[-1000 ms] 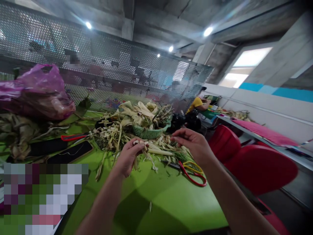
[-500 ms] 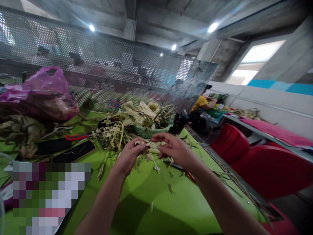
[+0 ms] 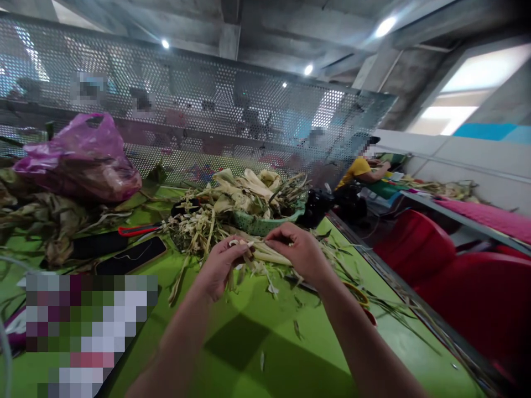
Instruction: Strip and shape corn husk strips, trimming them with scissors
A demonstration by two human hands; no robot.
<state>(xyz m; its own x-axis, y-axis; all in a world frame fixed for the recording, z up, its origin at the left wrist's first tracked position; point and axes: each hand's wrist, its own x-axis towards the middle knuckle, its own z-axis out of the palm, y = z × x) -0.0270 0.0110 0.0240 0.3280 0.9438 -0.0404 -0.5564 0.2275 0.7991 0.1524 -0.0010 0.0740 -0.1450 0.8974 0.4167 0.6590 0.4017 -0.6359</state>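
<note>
Both forearms reach forward over the green table (image 3: 309, 362), the wrists slightly bent and the hands near each other. The left hand (image 3: 222, 264) is partly curled, thumb and forefinger closed on a pale, twisted strip (image 3: 239, 243) that pokes out past the fingertips. The right hand (image 3: 299, 250) faces it from just across, palm down, with thumb and forefinger drawn nearly together — whether they grip a thin strand cannot be told. Pale stalks (image 3: 271, 257) lie between and beneath the hands, with shreds scattered below them. Beyond the hands stands a green basket (image 3: 267, 225), heaped above its rim with pale, dry husks (image 3: 249, 193) and darker stems; more cut stems (image 3: 194, 229) lie against its left side. Near the right forearm, scissors with red and yellow handles (image 3: 359, 294) are partly hidden. Off to the left lie a red-handled cutter (image 3: 139, 229) and a dark phone (image 3: 130, 255). Farther back sits a knotted-looking purple plastic bag (image 3: 89, 157) — bulging, its contents blurred through the film — beside crumpled dried leaves (image 3: 53, 221).
</note>
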